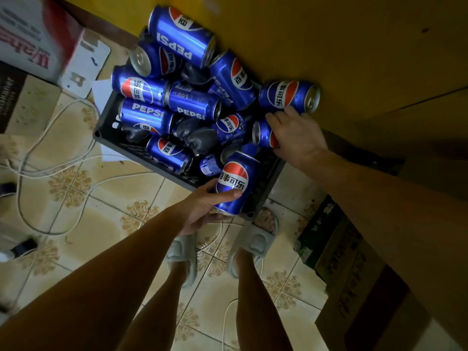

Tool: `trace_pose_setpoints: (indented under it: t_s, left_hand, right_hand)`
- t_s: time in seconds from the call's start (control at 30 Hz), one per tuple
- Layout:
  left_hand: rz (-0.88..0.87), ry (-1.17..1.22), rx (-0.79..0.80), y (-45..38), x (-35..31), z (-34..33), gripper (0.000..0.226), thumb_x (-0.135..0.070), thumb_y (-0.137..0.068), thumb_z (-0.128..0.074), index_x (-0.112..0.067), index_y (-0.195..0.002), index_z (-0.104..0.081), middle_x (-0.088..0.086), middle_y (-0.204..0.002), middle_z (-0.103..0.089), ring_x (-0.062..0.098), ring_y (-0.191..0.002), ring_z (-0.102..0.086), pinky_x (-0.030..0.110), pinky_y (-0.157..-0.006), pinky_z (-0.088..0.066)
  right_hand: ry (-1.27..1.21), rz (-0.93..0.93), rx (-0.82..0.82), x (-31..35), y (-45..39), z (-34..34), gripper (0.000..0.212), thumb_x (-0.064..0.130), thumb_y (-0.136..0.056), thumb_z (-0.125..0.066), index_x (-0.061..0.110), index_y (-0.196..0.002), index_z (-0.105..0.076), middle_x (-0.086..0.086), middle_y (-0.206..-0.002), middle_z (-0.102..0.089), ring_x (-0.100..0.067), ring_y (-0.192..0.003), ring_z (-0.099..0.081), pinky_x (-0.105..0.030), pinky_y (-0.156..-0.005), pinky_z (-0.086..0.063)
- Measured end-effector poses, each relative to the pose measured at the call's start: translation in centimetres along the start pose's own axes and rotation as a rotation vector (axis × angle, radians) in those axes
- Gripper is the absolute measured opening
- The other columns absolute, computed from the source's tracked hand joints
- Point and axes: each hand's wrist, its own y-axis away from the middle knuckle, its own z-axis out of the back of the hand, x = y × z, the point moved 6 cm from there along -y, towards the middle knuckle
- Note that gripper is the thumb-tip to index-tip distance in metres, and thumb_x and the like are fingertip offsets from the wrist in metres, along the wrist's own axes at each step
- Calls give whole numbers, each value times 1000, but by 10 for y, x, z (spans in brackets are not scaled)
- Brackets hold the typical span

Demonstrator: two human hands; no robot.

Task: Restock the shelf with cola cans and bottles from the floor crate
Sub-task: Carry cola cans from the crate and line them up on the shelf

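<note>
Tiled floor [76, 198], black crate [106, 127] of cola cans against yellow wall [329, 46].
Pick-up step: my left hand [202, 209] grips one can [234, 183] at the crate's near edge; right hand [296, 138] closes over another can [263, 134]. Next I lift both clear, shelf-bound.

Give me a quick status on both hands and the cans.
Left hand grips one can. Right hand closing on a second can in the crate. Nothing blocking.

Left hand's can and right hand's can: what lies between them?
In the head view, only dark crate interior between the left hand's can and the right hand's can.
</note>
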Motion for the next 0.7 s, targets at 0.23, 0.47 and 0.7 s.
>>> trace_pose_setpoints:
  t_s: [0.23, 0.47, 0.7]
  left_hand:
    - [-44, 92, -35, 24, -22, 3, 79, -26, -64, -88, -21, -134, -50, 6, -123, -69, 26, -111, -68, 40, -92, -56]
    - [-113, 159, -85, 77, -51, 11, 84, -23, -64, -84, -21, -138, -45, 11, -127, -67, 30, -110, -68, 38, -78, -58]
    - [-180, 185, -39, 213, -97, -6, 73, -16, -75, -83, -20, -139, -48, 13, -124, -69, 32, -110, -68, 50, -96, -54]
  right_hand:
    - [-586, -206, 113, -5, 28, 19, 86, 44, -74, -83, 13, -142, -40, -11, -137, -48, -31, -123, -50, -45, -98, -47]
    - [-1385, -602, 120, 29, 69, 53, 87, 41, -75, -83, 24, -147, -38, 4, -128, -56, -16, -109, -59, -35, -93, -51]
    - [-1836, -732, 129, 105, 134, 169, 93, 53, -71, -82, 35, -147, -31, 2, -136, -57, -21, -114, -63, -49, -98, -53]
